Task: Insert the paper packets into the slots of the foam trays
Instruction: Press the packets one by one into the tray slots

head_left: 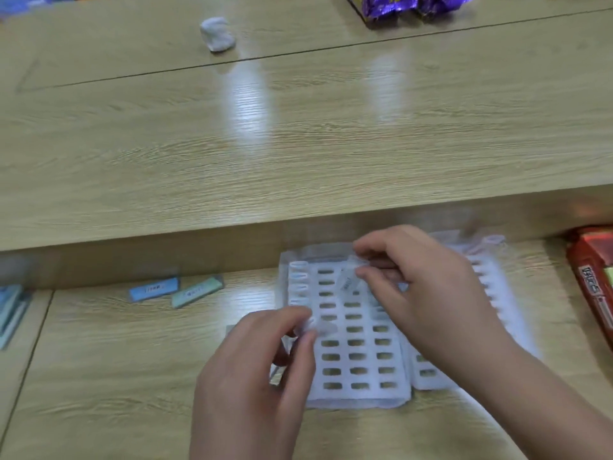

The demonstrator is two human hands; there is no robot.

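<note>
A white foam tray (355, 356) with rows of small slots lies on the lower desk in front of me. A second foam tray (491, 287) lies to its right, partly under my right arm. My right hand (421, 287) pinches a small pale paper packet (348, 277) tilted over the top rows of the near tray. My left hand (262, 370) pinches another small white packet (311, 327) at the tray's left side. Several slots in the leftmost column hold white packets (298, 280). The frame is blurred.
A blue bar (153, 288) and a green bar (195, 292) lie left of the tray, with more blue ones (10, 310) at the left edge. A red box (593, 277) sits at the right. The raised shelf behind carries a white wad (217, 34) and purple wrappers (408, 5).
</note>
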